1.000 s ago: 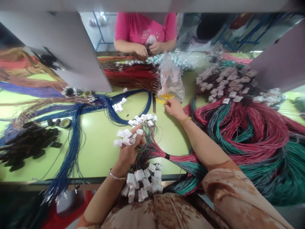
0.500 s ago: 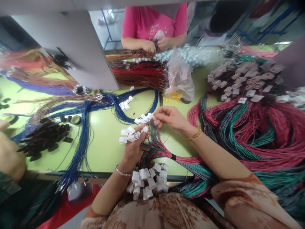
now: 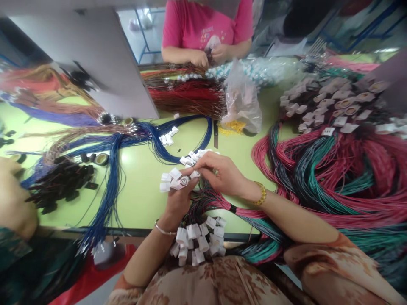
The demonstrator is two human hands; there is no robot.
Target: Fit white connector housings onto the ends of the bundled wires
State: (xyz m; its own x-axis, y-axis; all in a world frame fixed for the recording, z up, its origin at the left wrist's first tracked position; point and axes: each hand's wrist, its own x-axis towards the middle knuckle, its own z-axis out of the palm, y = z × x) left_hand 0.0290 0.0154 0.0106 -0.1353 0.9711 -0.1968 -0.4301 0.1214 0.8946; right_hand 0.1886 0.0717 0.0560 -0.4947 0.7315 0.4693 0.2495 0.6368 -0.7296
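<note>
My left hand [image 3: 179,200] is closed around a cluster of white plastic connectors [image 3: 171,180], which stick out past its fingers to the left. Fingertips of my right hand [image 3: 219,171] pinch at a connector beside the left thumb; what exactly lies between them is hidden. More white connectors [image 3: 190,158] lie just beyond both hands, partly covered by the right one. From under my hands a bundle of pink, black and green wires [image 3: 219,202] runs right, bound by a black tape band [image 3: 233,208]. White connectors [image 3: 193,243] hang in a bunch at the table's front edge.
Blue wires [image 3: 112,182] spread across the left, near black connectors [image 3: 60,182]. Large pink and green wire coils [image 3: 333,182] fill the right. A plastic bag [image 3: 243,99] with yellow pieces [image 3: 232,127] stands ahead. A person in pink [image 3: 206,29] works opposite; another person's arm [image 3: 15,199] is at left.
My right hand has moved left and slightly down, from the connectors beyond to the cluster in my left hand. The left hand has stayed nearly in place.
</note>
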